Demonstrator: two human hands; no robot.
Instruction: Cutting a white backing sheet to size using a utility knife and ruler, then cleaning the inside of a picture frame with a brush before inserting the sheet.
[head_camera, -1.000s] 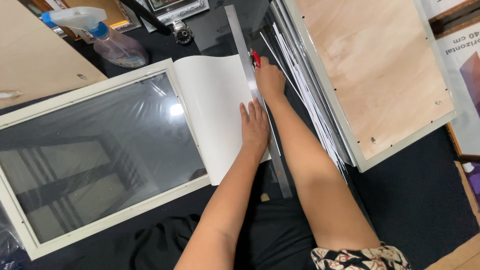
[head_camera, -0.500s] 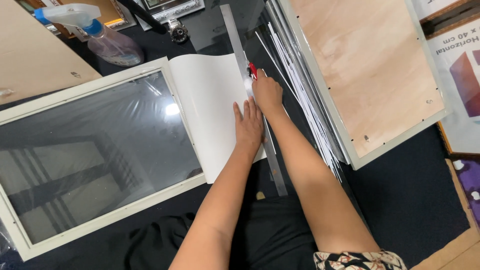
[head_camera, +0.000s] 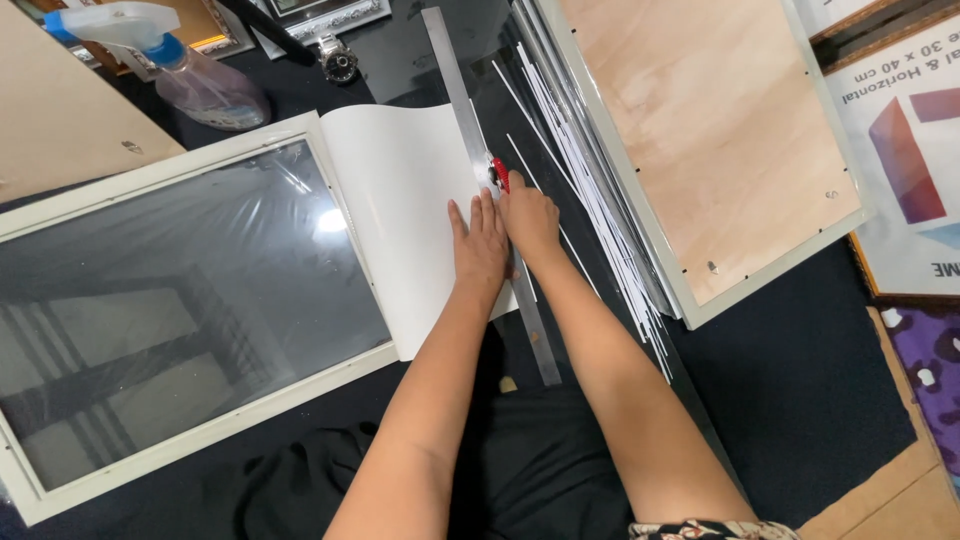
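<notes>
While left hand (head_camera: 478, 245) lies flat on white sheet (head_camera: 405, 200), right hand (head_camera: 528, 220) grip seemingly closed on red cutter (head_camera: 499, 172)

A black cloth (head_camera: 800, 400) covers the floor. On it lie a glazed white frame (head_camera: 180, 300), white sheet (head_camera: 400, 200), steel ruler (head_camera: 540, 340), spray bottle (head_camera: 190, 80) and plywood-backed frame (head_camera: 700, 130).

White sheet (head_camera: 400, 200) under a silver metal ruler (head_camera: 480, 170), red cutter (head_camera: 499, 172) right at its edge. Off-white frame (head_camera: 170, 170) round the shiny glass, pale plywood backing board (head_camera: 700, 130) (cream rim). Clear spray bottle (head_camera: 200, 85) with blue collar, white trigger. Black cloth (head_camera: 800, 380) underneath, purple patterned fabric (head_camera: 935, 360) at far right.
</notes>
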